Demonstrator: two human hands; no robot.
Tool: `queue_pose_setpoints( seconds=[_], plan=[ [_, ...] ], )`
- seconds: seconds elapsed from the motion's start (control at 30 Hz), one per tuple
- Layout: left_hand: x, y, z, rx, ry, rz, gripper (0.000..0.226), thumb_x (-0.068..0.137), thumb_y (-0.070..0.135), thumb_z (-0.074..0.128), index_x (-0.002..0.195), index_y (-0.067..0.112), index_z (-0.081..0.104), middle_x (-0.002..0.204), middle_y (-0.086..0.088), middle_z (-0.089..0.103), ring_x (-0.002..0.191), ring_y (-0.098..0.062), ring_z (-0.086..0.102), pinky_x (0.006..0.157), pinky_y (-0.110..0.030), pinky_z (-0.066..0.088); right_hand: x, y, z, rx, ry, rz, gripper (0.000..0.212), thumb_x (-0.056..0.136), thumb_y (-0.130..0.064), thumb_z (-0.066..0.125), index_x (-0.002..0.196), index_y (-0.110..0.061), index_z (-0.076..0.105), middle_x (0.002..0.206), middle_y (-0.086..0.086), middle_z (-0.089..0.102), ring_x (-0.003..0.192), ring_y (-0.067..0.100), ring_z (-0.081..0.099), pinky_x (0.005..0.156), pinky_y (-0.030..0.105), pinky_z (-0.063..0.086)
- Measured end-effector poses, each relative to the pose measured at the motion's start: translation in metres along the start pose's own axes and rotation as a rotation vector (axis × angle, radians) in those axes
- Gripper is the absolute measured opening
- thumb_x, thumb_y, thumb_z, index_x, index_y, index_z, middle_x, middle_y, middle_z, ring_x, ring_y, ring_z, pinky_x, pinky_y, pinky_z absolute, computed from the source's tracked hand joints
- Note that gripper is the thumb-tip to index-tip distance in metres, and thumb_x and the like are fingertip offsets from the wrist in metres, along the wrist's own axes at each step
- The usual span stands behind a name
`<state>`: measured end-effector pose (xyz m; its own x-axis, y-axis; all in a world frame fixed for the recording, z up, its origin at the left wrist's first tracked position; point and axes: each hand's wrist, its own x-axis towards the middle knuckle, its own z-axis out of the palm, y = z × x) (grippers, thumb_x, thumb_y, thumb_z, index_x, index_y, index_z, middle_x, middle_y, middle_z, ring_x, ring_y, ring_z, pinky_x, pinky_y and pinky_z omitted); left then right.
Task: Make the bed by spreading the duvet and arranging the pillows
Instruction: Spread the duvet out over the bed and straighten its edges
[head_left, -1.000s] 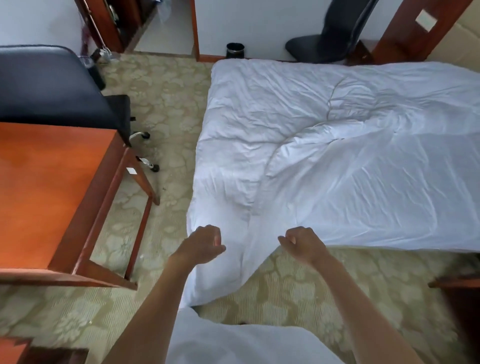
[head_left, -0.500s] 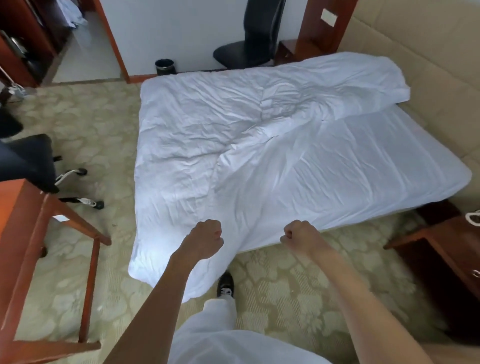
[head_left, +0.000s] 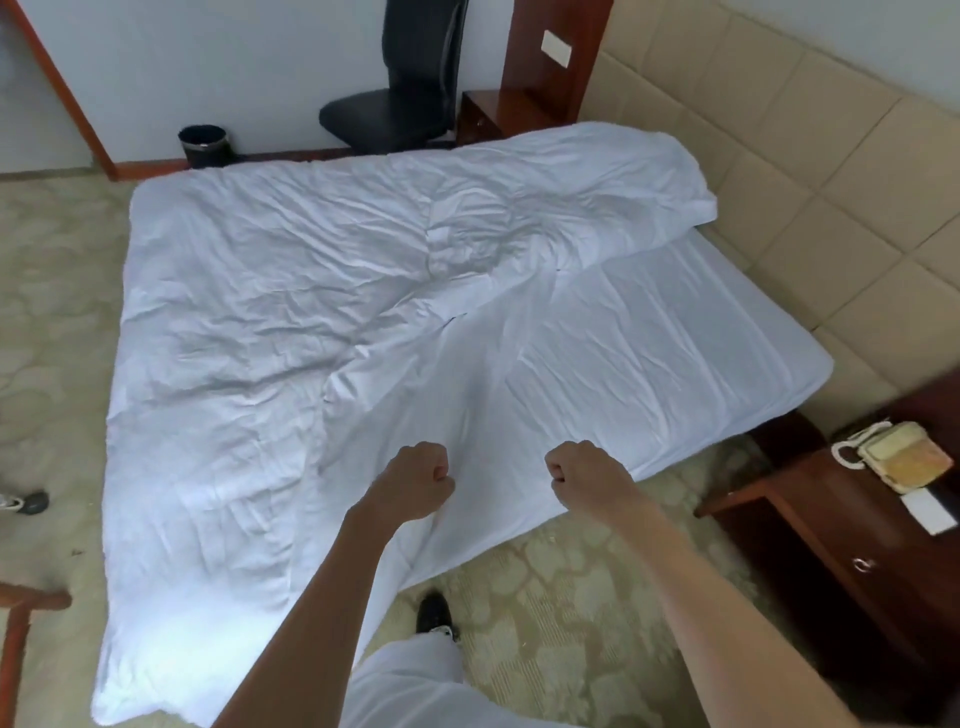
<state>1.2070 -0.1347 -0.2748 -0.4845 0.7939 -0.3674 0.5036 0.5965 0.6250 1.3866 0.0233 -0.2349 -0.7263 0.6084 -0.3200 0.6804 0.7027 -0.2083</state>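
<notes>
- The crumpled white fabric duvet (head_left: 291, 322) covers the left and centre of the frame, its lower left corner hanging off the bed onto the pale patterned carpet (head_left: 561, 582); the smoother white bed sheet (head_left: 675, 343) lies bare at right, up to the beige padded headboard (head_left: 779, 171).
- The left hand (head_left: 413, 480) and right hand (head_left: 584, 475), both at lower centre, are balled into fists with fingers curled tight over the duvet's near edge; the fabric pinched inside each fist is hidden, so how firm the grip is cannot be told.
- Risk: the hands sit close together, so a pull toward the headboard would likely drag only a narrow strip and leave the far corner at upper right bunched.
- Risk: the overhanging lower left corner may sweep the carpet and pick up dirt.
- Risk: a black shoe (head_left: 435, 613) stands just beside the hanging edge; a step could land on the cloth and snag the pull.
- Risk: a wide swing right could brush the cream telephone (head_left: 893, 457) on the dark wooden nightstand (head_left: 831, 535).
- No pillows are visible.
</notes>
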Motion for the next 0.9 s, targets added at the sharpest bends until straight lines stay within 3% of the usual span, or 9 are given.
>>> queue_pose_setpoints(
  seconds=[0.3,0.67,0.8,0.9],
  plan=[
    [0.128,0.038,-0.048,-0.008,0.084,0.021,0.032,0.084,0.019,0.059,0.062,0.02,0.036,0.061,0.005,0.044,0.06,-0.016,0.041,0.055,-0.026,0.034,0.135,0.036,-0.061,0.025,0.011,-0.008,0.03,0.08,-0.005,0.049,0.06,-0.019,0.031,0.064,-0.001,0.041,0.053,0.016,0.034,0.049,0.024,0.027],
    [0.199,0.04,-0.077,0.129,0.13,-0.054,0.032,0.085,0.022,0.062,0.063,0.022,0.04,0.061,0.005,0.048,0.06,-0.013,0.046,0.053,-0.026,0.035,0.234,0.045,-0.072,0.081,-0.051,-0.072,0.028,0.084,-0.014,0.05,0.062,-0.02,0.035,0.067,-0.003,0.047,0.06,0.02,0.043,0.051,0.025,0.031],
    [0.225,0.05,-0.083,0.133,0.156,-0.093,0.031,0.084,0.022,0.063,0.062,0.022,0.041,0.061,0.004,0.051,0.059,-0.013,0.048,0.052,-0.025,0.034,0.267,0.053,-0.081,0.077,-0.102,-0.109,0.026,0.083,-0.014,0.05,0.062,-0.019,0.035,0.078,0.003,0.055,0.066,0.023,0.047,0.054,0.026,0.033],
    [0.243,0.064,-0.087,0.139,0.162,-0.131,0.03,0.085,0.024,0.062,0.063,0.025,0.042,0.064,0.006,0.052,0.063,-0.012,0.049,0.053,-0.025,0.033,0.295,0.063,-0.098,0.079,-0.12,-0.16,0.027,0.082,-0.012,0.05,0.062,-0.02,0.035,0.072,0.0,0.052,0.063,0.019,0.045,0.054,0.026,0.033]
  ],
)
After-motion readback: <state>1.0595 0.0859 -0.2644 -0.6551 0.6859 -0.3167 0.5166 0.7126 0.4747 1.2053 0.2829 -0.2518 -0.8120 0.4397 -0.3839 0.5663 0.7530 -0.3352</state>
